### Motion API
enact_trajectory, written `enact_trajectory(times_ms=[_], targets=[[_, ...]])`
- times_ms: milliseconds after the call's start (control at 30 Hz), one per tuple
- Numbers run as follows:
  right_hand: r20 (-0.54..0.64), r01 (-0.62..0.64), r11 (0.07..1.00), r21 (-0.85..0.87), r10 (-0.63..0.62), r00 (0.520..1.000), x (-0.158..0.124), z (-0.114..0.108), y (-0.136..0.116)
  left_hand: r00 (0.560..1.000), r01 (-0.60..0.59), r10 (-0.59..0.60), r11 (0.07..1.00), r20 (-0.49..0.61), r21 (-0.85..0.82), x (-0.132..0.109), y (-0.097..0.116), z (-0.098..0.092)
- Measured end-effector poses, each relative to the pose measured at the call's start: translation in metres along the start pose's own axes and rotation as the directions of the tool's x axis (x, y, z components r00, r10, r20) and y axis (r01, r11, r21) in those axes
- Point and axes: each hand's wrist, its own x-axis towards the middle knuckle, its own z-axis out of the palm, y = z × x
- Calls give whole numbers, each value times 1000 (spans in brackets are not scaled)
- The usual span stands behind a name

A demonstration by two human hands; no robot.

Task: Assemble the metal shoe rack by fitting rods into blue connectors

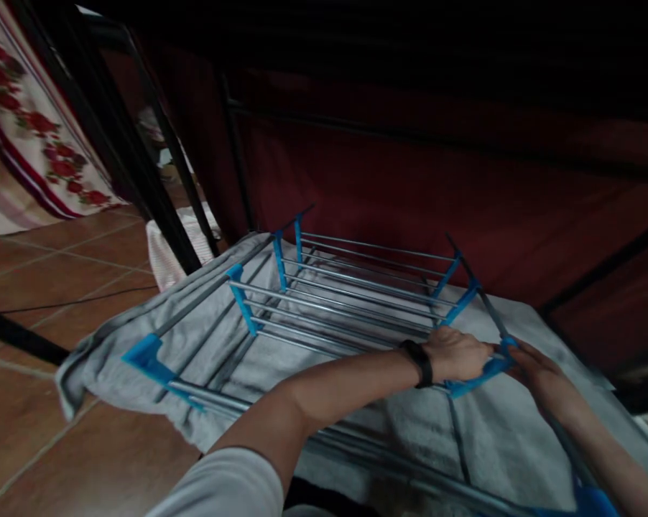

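A shoe rack of thin metal tubes (pixel 329 310) with blue plastic brackets lies across a grey towel (pixel 518 431). My left hand (pixel 461 353), with a black band at its wrist, reaches across to the rack's right side. Its fingers are closed at a blue bracket (pixel 467 388) there, partly covering it. From the right, my right hand (pixel 537 370) grips the same corner, where the bracket meets a dark side pole (pixel 493 312). Its fingertips are partly hidden behind the joint. At the left end, another blue bracket (pixel 150 359) joins the tubes.
A dark red cloth panel (pixel 356 179) stands behind the rack in a black frame. Black poles (pixel 167 208) rise at the left. Beyond them hangs a floral cloth (pixel 38 122) above the brown tiled floor (pixel 87 266). A pale striped cloth (pixel 173 248) lies beside the poles.
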Motion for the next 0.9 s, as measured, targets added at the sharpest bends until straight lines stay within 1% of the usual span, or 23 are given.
enact_trajectory(times_ms=[100,200,267,400,500,600,700,800,867,900], targets=[[-47,-36,999,-13,35,998,0,0,1,999,-35,35,999,-11,26,3,-4,5],[-88,-43,999,-34,40,995,0,0,2,996,-83,84,995,-31,51,6,-8,10],[-83,-39,998,-45,35,996,2,-2,4,994,-102,104,993,-45,61,7,-10,13],[-51,-37,997,-61,34,998,11,-9,14,991,-96,101,993,-87,68,5,-11,15],[-43,-45,998,-51,43,998,15,-12,20,993,-85,90,995,-78,56,2,-9,14],[-50,-44,996,-71,41,998,11,-10,14,994,-82,86,995,-68,52,-1,-8,12],[-65,-40,992,-120,33,997,-1,-2,0,991,-91,97,993,-88,74,-3,-7,13],[-89,-72,992,-100,64,994,-9,5,-10,975,-130,152,982,-161,141,-4,-9,18],[-88,-84,994,-74,78,993,-9,7,-12,957,-152,199,964,-213,218,-5,-11,21],[-84,-88,992,-95,80,993,-8,6,-11,948,-156,217,954,-232,256,-6,-11,22]])
